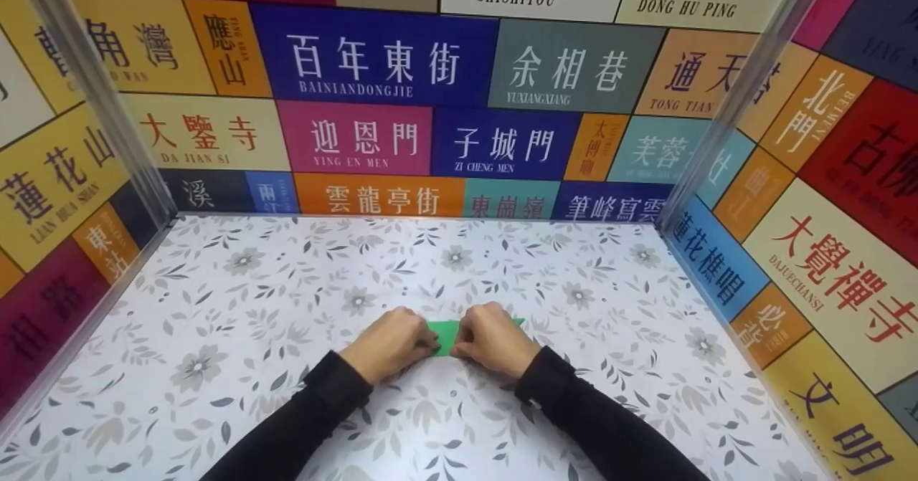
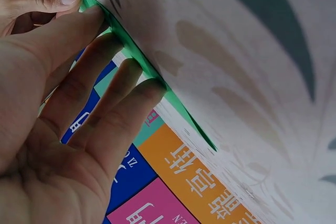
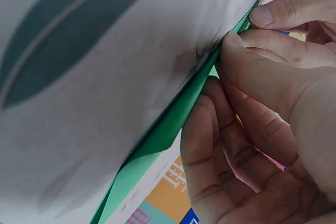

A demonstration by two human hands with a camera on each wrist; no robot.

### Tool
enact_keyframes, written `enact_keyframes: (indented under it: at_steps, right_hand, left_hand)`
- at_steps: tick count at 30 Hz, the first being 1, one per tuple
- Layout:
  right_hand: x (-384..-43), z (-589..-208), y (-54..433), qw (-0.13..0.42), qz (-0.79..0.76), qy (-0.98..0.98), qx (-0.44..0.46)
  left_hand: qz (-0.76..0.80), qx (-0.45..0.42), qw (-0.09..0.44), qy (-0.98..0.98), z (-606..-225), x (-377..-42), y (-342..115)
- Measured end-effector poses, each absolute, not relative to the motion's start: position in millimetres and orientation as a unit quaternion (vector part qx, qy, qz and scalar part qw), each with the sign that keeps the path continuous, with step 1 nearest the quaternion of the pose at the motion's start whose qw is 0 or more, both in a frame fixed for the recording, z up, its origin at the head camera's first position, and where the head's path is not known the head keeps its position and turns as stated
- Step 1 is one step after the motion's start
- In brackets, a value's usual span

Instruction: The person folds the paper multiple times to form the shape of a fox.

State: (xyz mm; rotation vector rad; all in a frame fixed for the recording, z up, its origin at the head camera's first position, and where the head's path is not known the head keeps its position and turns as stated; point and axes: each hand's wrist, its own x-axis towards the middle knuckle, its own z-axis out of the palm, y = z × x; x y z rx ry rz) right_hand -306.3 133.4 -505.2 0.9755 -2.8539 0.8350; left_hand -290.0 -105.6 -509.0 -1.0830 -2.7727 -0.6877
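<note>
A folded piece of green paper [image 1: 445, 337] lies low on the flowered tabletop, between my two hands. My left hand [image 1: 393, 341] holds its left part with bent fingers, and in the left wrist view the fingertips rest along the edge of the green sheet [image 2: 185, 111]. On the other side my right hand [image 1: 495, 337] pinches the paper near its middle, thumb and forefinger at the edge. A pointed end sticks out beyond the right knuckles. The right wrist view shows a lifted flap on the green paper [image 3: 176, 119]. Both hands hide much of the sheet.
The white tabletop [image 1: 287, 395] carries a grey leaf and flower print. Upright panels with coloured Chinese place-name signs [image 1: 373, 58] enclose it at the back, left and right. Clear corner strips [image 1: 739, 108] join the panels. Black sleeves [image 1: 301, 416] cover both forearms.
</note>
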Motion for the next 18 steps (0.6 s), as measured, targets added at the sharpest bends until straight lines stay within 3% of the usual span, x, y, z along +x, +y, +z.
enact_keyframes:
  at_steps: [18]
  right_hand:
    - [-306,-506,154,0.012,0.267,-0.918,0.292]
  left_hand:
    - [-0.245,-0.331,0.036,-0.91,-511,-287,-106]
